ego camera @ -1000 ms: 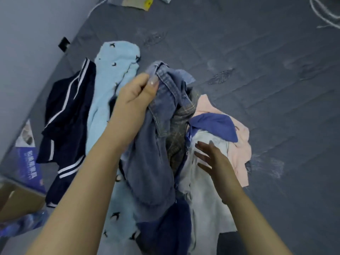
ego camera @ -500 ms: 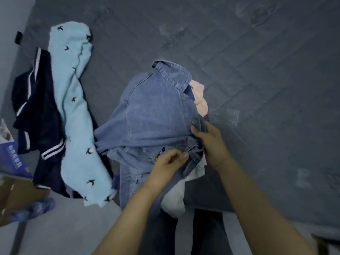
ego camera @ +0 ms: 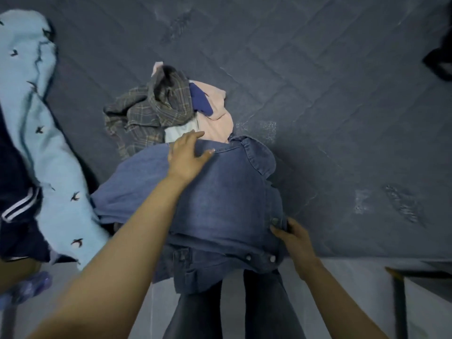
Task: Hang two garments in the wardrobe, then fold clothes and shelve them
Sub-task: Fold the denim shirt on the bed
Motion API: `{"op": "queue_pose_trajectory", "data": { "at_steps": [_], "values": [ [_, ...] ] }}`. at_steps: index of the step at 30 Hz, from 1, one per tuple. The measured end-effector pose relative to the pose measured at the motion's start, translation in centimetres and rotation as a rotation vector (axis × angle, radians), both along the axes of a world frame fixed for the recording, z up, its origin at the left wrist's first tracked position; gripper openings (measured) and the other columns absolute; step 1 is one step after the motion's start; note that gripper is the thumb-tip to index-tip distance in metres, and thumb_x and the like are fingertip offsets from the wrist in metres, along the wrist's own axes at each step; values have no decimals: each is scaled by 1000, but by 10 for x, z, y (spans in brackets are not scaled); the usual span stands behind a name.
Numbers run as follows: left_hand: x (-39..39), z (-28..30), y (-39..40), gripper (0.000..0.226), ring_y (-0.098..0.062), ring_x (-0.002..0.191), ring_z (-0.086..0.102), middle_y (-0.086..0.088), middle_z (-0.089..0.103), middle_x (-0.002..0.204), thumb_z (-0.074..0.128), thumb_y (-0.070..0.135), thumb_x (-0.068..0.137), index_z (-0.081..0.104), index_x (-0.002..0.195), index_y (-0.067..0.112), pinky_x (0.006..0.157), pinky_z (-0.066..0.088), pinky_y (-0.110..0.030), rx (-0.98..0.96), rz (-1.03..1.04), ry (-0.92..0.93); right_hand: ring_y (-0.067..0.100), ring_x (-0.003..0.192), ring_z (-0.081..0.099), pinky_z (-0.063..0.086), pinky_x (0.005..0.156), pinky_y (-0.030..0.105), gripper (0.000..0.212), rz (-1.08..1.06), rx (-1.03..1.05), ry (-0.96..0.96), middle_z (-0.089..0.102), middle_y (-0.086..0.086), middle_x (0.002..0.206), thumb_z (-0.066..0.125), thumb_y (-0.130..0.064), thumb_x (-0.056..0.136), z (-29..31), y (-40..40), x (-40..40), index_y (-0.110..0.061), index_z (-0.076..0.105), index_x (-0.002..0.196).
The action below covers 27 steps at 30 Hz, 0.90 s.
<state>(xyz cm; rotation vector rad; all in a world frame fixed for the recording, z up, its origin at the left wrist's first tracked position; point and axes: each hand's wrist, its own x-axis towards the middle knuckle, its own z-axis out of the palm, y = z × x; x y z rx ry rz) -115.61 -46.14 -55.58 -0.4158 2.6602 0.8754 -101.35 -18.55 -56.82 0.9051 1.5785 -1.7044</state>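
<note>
Denim shirt point(ego camera: 220, 204) spread at mattress point(ego camera: 342, 118) edge; left hand point(ego camera: 187, 156) flat on its upper back, fingers straight; right hand point(ego camera: 293, 237) pinches the buttoned hem.

The left hand point(ego camera: 187, 156) is laid flat, fingers extended, arm stretched forward; the right hand point(ego camera: 294, 237) is curled, thumb pinching inward.

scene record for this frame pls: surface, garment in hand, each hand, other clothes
surface: dark grey mattress
garment in hand: denim shirt, spread at near edge
left hand: flat on the shirt, fingers straight
right hand: grips the shirt's buttoned edge
other clothes: plaid shirt, pink garment, light blue bird-print garment, navy striped garment
</note>
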Motion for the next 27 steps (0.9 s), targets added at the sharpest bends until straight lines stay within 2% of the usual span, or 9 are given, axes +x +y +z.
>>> {"op": "queue_pose_trajectory", "data": {
  "at_steps": [5,7,9,11,13,15,19,23,27],
  "values": [
    [-21,-57,14,73,-26,139,33,-7,42,147,51,65,87,37,146,26,117,8,-51,-224,-304,-363,-2,96,63,51,75,18,55,203,-70,13,61,-16,121,68,-7,85,-19,14,-39,-32,50,131],
    [-18,-71,18,65,-27,134,36,-9,46,139,52,62,88,44,141,25,116,12,-48,-260,-265,-287,-4,111,53,46,90,25,91,137,-154,-24,48,-21,131,74,-29,82,-25,16,-52,-49,13,147],
    [-10,-75,23,47,-27,126,43,-8,54,127,54,54,91,56,127,24,108,20,-42,-259,-219,-169,3,125,46,38,106,34,103,111,-169,-35,42,-17,141,76,-52,75,-29,16,-67,-52,2,148],
    [-2,-71,27,28,-25,116,51,-4,62,114,57,45,93,63,109,22,98,25,-37,-189,-176,-115,5,129,45,37,107,29,85,169,-145,-9,43,-17,143,70,-54,82,-30,11,-79,-51,16,148],
    [5,-58,25,17,-18,103,58,2,67,100,60,40,93,63,93,23,97,32,-36,14,-44,-97,3,126,49,44,94,13,51,229,-113,62,51,-15,137,63,-37,93,-27,-1,-84,-40,42,139],
    [14,-36,12,17,-13,91,59,5,67,89,61,35,94,62,83,22,94,44,-36,218,86,-48,7,131,46,40,95,8,36,340,-51,173,52,-9,137,60,-18,96,-24,-16,-81,-27,56,131],
    [53,0,-29,21,-15,76,56,2,62,76,60,30,95,61,79,16,68,38,-24,58,199,19,0,131,39,30,99,1,33,521,-107,283,47,-7,142,57,-2,95,-12,-40,-65,-21,62,122],
    [111,10,-62,29,-23,72,55,-8,61,72,59,32,96,61,81,6,63,33,-30,-60,481,-49,8,122,57,47,98,21,28,226,-421,60,64,-6,129,57,-12,96,1,-49,-63,-23,70,118],
    [129,4,-70,30,-21,68,50,-4,55,68,55,27,98,59,79,4,57,35,-32,-35,558,-33,11,102,66,51,78,13,28,83,-139,151,72,2,107,53,5,93,-17,-33,-87,-11,69,109]
  ]
}}
